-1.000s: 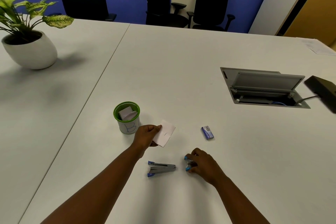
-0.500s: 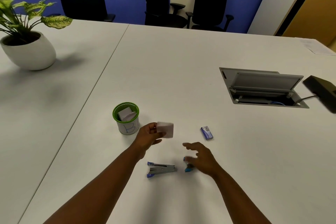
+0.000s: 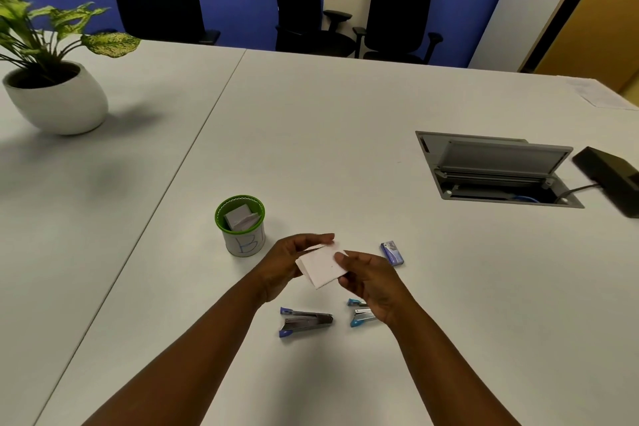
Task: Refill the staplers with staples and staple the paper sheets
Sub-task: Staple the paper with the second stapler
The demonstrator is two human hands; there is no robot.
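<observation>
Both hands hold a small stack of white paper sheets (image 3: 320, 268) above the table. My left hand (image 3: 288, 258) grips its left side, thumb over the top edge. My right hand (image 3: 370, 278) pinches its right side. Below them on the table lie two small metal staplers with blue ends: one (image 3: 304, 321) lies in full view, the other (image 3: 359, 313) is partly hidden by my right wrist. A small blue staple box (image 3: 392, 252) lies just right of my hands. A green-rimmed cup (image 3: 242, 242) marked "B" holds more folded paper.
A potted plant (image 3: 55, 93) stands at the far left. An open cable hatch (image 3: 494, 169) is set into the white table (image 3: 311, 135) at the right, beside a black device (image 3: 610, 175). Black office chairs (image 3: 397, 14) stand behind the table.
My right hand let go of the right stapler, rose and took hold of the paper. My left hand drew the paper nearer and turned it between both hands.
</observation>
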